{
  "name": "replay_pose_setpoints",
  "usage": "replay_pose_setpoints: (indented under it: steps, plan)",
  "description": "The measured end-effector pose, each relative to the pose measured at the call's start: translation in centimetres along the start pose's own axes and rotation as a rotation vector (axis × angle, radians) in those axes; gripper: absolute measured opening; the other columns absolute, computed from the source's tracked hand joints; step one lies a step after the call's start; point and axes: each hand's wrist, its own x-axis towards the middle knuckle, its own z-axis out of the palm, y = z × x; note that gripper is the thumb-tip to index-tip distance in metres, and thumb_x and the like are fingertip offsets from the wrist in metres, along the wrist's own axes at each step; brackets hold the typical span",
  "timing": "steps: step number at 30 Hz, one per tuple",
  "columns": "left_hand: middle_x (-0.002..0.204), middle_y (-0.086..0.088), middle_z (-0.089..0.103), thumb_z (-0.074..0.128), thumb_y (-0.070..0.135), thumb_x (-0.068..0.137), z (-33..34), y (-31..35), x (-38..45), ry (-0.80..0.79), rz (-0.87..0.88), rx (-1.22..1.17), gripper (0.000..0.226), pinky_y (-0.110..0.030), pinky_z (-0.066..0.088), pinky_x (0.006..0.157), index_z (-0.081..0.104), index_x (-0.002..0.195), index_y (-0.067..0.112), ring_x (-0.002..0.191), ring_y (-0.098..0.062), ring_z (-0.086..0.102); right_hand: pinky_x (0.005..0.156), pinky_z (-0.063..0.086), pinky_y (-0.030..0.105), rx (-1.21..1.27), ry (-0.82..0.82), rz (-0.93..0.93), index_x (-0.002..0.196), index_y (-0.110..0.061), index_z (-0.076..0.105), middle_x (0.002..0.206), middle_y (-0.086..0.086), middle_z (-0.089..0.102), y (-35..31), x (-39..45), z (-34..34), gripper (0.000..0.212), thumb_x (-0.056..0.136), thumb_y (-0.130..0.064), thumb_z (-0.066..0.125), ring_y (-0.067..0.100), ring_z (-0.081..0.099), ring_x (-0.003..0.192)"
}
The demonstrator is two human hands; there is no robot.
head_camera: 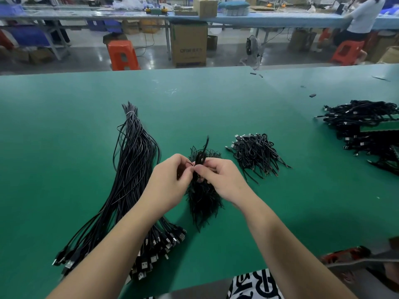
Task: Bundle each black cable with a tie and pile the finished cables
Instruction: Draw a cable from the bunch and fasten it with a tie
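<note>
Both hands meet above the middle of the green worktop: the left hand and right hand each pinch one folded black cable in a closed grip. It is over the heap of ties. The pile of finished cables lies just to the right.

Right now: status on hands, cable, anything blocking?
Left hand and right hand both pinching folded black cable over tie pile. Finished pile right of hands, unbundled cables left. Nothing blocking.
</note>
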Motion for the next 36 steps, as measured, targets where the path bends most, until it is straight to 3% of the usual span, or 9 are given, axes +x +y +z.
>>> replay_pose_setpoints:
  steps: [3, 8, 11, 15, 18, 21, 26, 29, 36]
  plan:
    - [0.087, 0.007, 0.059, 0.061, 0.015, 0.096, 0.2, -0.3, -0.2, 0.002, 0.195, 0.164, 0.001, -0.025, 0.043, 0.072, 0.060, 0.096, 0.014, 0.081, -0.009, 0.056, 0.062, 0.045, 0.016, 0.050, -0.025, 0.050, 0.076, -0.036, 0.073, 0.065, -0.015, 0.065, 0.4, -0.2, 0.2, 0.035, 0.101, -0.016, 0.059, 0.005, 0.058, 0.061]
    - [0.083, -0.007, 0.057, 0.069, -0.004, 0.083, 0.3, -1.1, -0.2, 0.001, 0.630, 0.570, 0.014, -0.040, 0.048, 0.072, 0.062, 0.092, 0.005, 0.076, -0.029, 0.054, 0.073, 0.053, 0.049, 0.207, -0.007, 0.174, 0.120, -0.023, 0.063, 0.083, 0.014, 0.073, 0.6, -0.2, 0.4, 0.019, 0.101, -0.021, 0.060, 0.026, 0.059, 0.076]
    - [0.085, -0.003, 0.057, 0.058, 0.006, 0.092, 0.2, -0.9, -0.3, -0.011, 0.534, 0.386, 0.003, -0.032, 0.043, 0.075, 0.061, 0.092, 0.008, 0.081, -0.023, 0.053, 0.058, 0.045, 0.033, 0.330, -0.063, 0.161, 0.106, -0.018, 0.062, 0.073, 0.012, 0.069, 0.8, -0.1, 0.2, 0.006, 0.103, -0.018, 0.057, 0.025, 0.054, 0.064]
    - [0.079, 0.015, 0.058, 0.062, 0.014, 0.095, -0.5, -1.0, 0.1, -0.016, 0.169, 0.054, 0.011, -0.014, 0.037, 0.066, 0.058, 0.089, 0.023, 0.073, 0.000, 0.051, 0.064, 0.055, 0.026, 0.503, -0.175, 0.166, 0.113, -0.008, 0.065, 0.090, 0.013, 0.074, 1.0, -0.2, -0.6, 0.019, 0.104, -0.006, 0.048, 0.020, 0.067, 0.073]
    - [0.075, 0.006, 0.069, 0.062, 0.016, 0.096, -0.9, -1.0, 0.8, -0.101, -0.048, -0.158, 0.012, -0.022, 0.039, 0.062, 0.063, 0.086, 0.021, 0.059, 0.000, 0.050, 0.068, 0.056, 0.025, 0.528, -0.254, 0.144, 0.119, -0.007, 0.064, 0.096, 0.009, 0.074, 1.2, -0.1, -0.8, 0.028, 0.097, 0.006, 0.055, 0.018, 0.069, 0.083]
    - [0.065, 0.009, 0.061, 0.063, 0.015, 0.096, -0.9, -1.1, 0.9, -0.124, -0.137, -0.252, 0.013, -0.027, 0.040, 0.061, 0.065, 0.084, 0.017, 0.058, -0.007, 0.049, 0.065, 0.051, 0.022, 0.390, -0.183, 0.138, 0.113, -0.014, 0.070, 0.091, 0.003, 0.072, 1.2, 0.1, -0.6, 0.024, 0.091, -0.005, 0.069, 0.015, 0.062, 0.073]
    - [0.074, 0.010, 0.060, 0.060, 0.018, 0.097, -0.5, -0.5, 0.5, -0.044, -0.006, 0.034, 0.008, -0.017, 0.039, 0.060, 0.060, 0.089, 0.019, 0.064, -0.001, 0.054, 0.054, 0.041, 0.022, 0.198, -0.024, 0.148, 0.090, -0.026, 0.076, 0.066, -0.002, 0.062, 1.1, 0.3, 0.1, 0.011, 0.096, -0.029, 0.067, 0.015, 0.045, 0.051]
    - [0.087, -0.004, 0.063, 0.061, 0.007, 0.095, 0.0, -0.2, 0.1, 0.000, 0.260, 0.316, 0.004, -0.040, 0.046, 0.074, 0.061, 0.094, 0.011, 0.078, -0.026, 0.058, 0.046, 0.031, 0.023, 0.220, -0.018, 0.183, 0.085, -0.018, 0.074, 0.052, -0.007, 0.047, 0.9, 0.5, 0.7, 0.024, 0.102, -0.026, 0.059, 0.011, 0.035, 0.046]
    - [0.078, -0.006, 0.057, 0.065, 0.000, 0.085, 0.0, -1.8, -0.3, 0.061, 0.514, 0.560, 0.008, -0.037, 0.035, 0.070, 0.061, 0.086, 0.007, 0.068, -0.029, 0.054, 0.043, 0.029, 0.022, 0.347, -0.109, 0.304, 0.096, -0.011, 0.067, 0.057, -0.008, 0.041, 0.8, 0.9, 0.8, 0.017, 0.102, -0.024, 0.058, 0.008, 0.031, 0.047]
